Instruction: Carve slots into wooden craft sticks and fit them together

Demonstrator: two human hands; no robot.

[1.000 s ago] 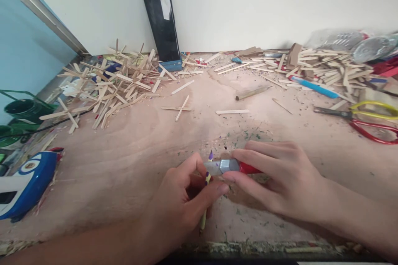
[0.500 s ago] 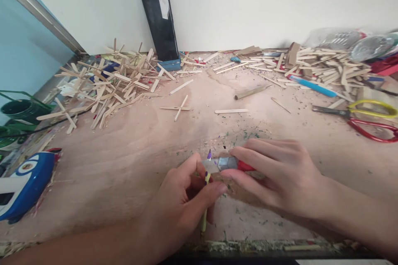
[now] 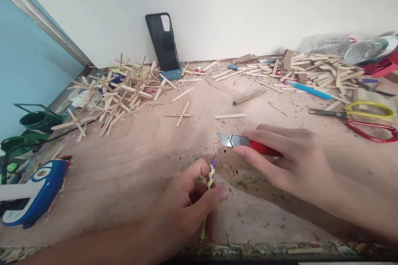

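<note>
Between the thumb and fingers of my left hand (image 3: 189, 203) is a thin stick painted yellow-green with purple spots (image 3: 211, 174). Its purple tip points up and away from me, and its lower end shows below my fingers. My right hand (image 3: 289, 161) grips the red handle of a utility knife (image 3: 238, 140). The knife's bare blade points left, a little above and to the right of the stick's tip, apart from it. Green and dark shavings (image 3: 242, 183) lie scattered on the wooden table under both hands.
A pile of crossed wooden craft sticks (image 3: 124, 91) lies back left, beside a propped phone (image 3: 163, 41). More craft sticks (image 3: 323, 72), a blue pen-like tool (image 3: 311, 90) and scissors (image 3: 357, 116) are at right. A blue-and-white device (image 3: 37, 190) sits at left.
My right hand has lifted the knife blade off the stick and moved it up and right. The stick's spotted upper end is now uncovered in my left hand. The view has tilted slightly.
</note>
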